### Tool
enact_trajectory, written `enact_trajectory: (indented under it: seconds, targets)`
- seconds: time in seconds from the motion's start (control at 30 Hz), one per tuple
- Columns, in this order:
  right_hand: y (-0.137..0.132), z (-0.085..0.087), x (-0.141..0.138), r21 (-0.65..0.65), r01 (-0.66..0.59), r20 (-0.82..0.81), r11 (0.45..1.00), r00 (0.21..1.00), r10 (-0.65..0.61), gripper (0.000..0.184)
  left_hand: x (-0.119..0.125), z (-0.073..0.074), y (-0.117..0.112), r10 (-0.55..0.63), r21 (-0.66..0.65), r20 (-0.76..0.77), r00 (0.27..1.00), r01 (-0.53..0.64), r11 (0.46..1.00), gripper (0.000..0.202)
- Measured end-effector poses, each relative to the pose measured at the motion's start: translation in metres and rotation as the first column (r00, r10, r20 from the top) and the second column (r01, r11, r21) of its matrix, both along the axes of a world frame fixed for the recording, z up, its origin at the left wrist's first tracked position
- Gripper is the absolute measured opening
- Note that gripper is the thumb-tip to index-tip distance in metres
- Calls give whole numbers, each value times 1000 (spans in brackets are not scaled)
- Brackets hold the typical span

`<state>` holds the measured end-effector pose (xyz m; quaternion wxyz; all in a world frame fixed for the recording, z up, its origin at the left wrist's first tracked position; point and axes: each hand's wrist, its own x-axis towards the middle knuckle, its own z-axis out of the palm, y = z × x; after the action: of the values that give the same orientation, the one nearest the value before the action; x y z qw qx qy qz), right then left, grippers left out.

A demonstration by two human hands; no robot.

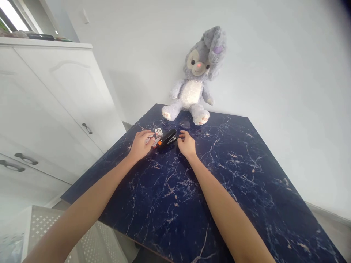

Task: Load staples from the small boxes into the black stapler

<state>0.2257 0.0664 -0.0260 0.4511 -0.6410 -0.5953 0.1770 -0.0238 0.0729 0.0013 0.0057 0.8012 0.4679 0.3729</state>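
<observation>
A black stapler (171,136) with an orange patch at its near end lies slantwise on the dark blue marbled table, between my two hands. My left hand (141,144) is around a small red-and-white box (155,142), thumb on the near side and fingers over its far side; part of the box is hidden. Just behind it stands a small white box (158,132) with a dark picture on top. To the right of the stapler, my right hand (187,144) has loosely bent fingers held apart, with nothing visible in them. Its fingertips are close to the stapler's right side.
A grey plush rabbit (192,91) sits at the table's far edge against the white wall. White cabinets (55,98) stand to the left. Below the table's left edge is a white perforated rack (95,241). The marbled table (233,175) narrows toward the wall.
</observation>
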Motion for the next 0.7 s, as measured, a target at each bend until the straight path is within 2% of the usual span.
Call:
enact_trajectory:
  seconds: [0.07,0.13,0.2,0.23,0.3,0.43,0.5,0.6,0.7]
  targets:
    - [-1,1,-1,-8,-26,10,1000,1000,26,48,6,4,-8,-72,-18,-6,997,72,997,35]
    - [-1,1,-2,-8,-63,30,998,998,63,54,11,5,-13,-119,-73,-56,991,114,991,57]
    - [-2,1,-4,-7,-107,88,994,990,107,60,13,4,-14,-132,-135,-109,985,117,984,82]
    - [-2,1,-5,-8,-125,125,992,984,125,62,14,2,-13,-134,-161,-131,982,112,981,88]
    - [-3,0,-7,-4,-132,192,991,973,130,65,15,-2,-10,-138,-189,-164,977,107,976,86]
    - [-5,0,-10,27,-32,259,999,966,24,62,13,-9,-5,-148,-174,-194,970,114,978,73]
    - [-6,1,-13,33,-34,281,999,959,24,61,13,-10,-4,-146,-158,-202,968,115,981,71]
    - [-9,2,-17,45,-196,304,980,937,174,73,13,-10,-5,-150,-134,-207,967,124,983,71]
    - [-11,0,-20,22,-394,343,919,866,363,84,14,-9,-6,-118,-84,-177,977,104,991,77]
